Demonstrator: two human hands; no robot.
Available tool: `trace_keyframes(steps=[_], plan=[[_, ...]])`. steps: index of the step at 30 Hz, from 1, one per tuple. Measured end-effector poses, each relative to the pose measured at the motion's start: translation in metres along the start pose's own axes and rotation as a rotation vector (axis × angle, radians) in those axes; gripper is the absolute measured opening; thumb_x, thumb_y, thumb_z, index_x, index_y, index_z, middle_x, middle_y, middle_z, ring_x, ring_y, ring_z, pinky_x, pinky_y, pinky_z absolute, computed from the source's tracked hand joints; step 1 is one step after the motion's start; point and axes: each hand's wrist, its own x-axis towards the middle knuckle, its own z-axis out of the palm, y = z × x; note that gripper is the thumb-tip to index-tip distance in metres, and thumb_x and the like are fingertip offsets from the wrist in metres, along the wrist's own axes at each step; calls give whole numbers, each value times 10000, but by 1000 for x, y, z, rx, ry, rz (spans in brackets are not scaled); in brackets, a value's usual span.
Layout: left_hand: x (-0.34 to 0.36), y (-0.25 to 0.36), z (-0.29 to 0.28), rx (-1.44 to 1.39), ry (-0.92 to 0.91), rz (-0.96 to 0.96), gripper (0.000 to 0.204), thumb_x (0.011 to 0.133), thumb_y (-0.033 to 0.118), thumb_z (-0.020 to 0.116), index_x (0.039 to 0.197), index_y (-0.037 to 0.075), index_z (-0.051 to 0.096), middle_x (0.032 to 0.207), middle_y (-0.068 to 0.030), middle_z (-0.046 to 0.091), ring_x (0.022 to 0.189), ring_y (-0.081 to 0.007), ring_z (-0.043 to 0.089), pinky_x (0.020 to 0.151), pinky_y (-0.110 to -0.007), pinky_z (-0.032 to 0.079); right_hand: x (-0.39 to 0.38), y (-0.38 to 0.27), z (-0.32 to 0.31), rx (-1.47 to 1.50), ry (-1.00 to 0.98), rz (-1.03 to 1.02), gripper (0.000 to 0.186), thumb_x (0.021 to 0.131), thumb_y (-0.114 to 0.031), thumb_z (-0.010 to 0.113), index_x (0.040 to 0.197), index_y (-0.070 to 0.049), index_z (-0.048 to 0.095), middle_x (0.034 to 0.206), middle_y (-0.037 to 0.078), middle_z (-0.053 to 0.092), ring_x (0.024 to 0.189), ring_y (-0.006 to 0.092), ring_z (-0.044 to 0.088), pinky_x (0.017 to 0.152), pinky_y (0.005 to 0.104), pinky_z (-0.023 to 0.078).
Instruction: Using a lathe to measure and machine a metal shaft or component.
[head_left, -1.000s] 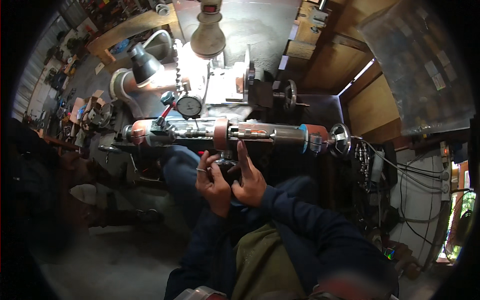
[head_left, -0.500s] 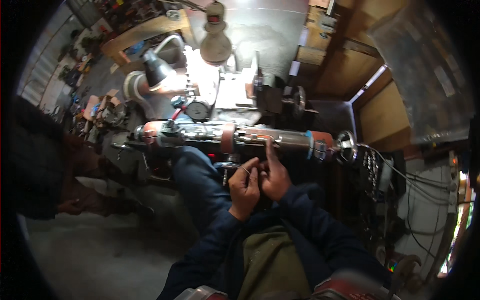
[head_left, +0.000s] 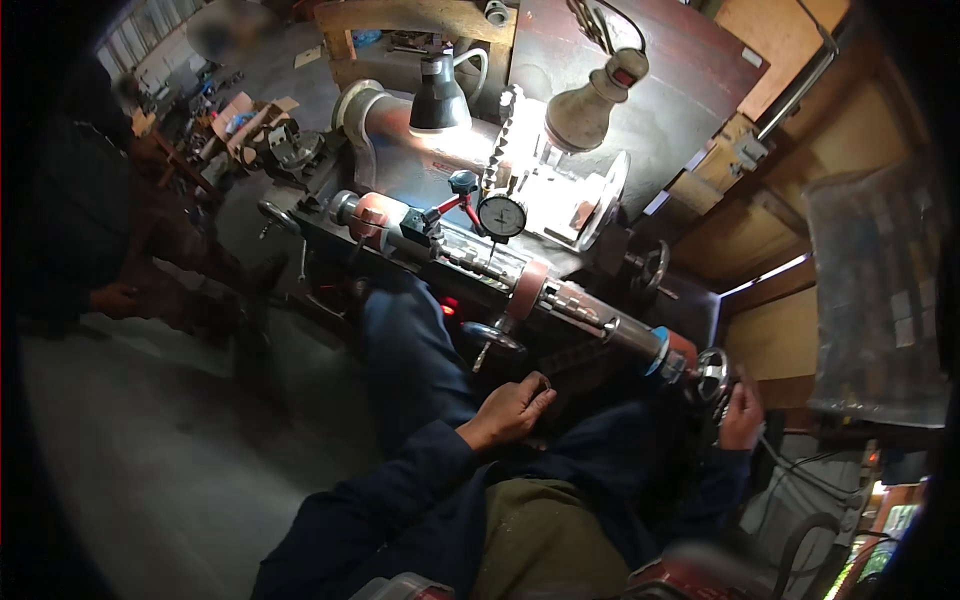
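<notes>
My left hand [head_left: 510,408] is over my lap, below the middle handwheel [head_left: 492,338], its thumb pressed against the curled fingers. A thin, small item may be pinched there, too small to make out. My right hand [head_left: 740,415], blurred, is at the chrome handwheel [head_left: 712,374] on the machine's right end; its fingers are partly hidden, so their grip is unclear. A slender metal shaft [head_left: 478,262] lies along the long cylindrical machine bed [head_left: 632,333]. Above it stands a round dial indicator [head_left: 501,215] on a red-jointed arm, its stem pointing down at the shaft.
A black lamp [head_left: 437,95] and a beige lamp [head_left: 585,108] light the machine from behind. Another handwheel [head_left: 655,268] sits at the back right. At the left a person in dark clothes [head_left: 60,250] stands close to the machine. Cables [head_left: 810,470] hang at the lower right.
My right hand has left my left hand and moved right to the end handwheel. My left hand stays over my lap. The view has turned, so the machine now slants down to the right.
</notes>
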Motion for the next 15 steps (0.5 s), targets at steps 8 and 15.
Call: trace_keyframes(steps=[8,15], plan=[[8,-5,2,-24,-145,125,298,971,277,441,947,8,567,863,-242,614,836,-442,579,715,-471,456,2,54,27,298,119,65,190,889,46,543,1015,-12,672,976,70,640,936,161,610,842,273,468],[5,-3,-1,-48,-242,95,261,875,205,507,944,1,656,892,-216,651,851,-373,632,746,-415,495,26,72,33,372,12,121,147,876,24,575,957,-20,690,914,44,597,903,157,583,823,264,456]])
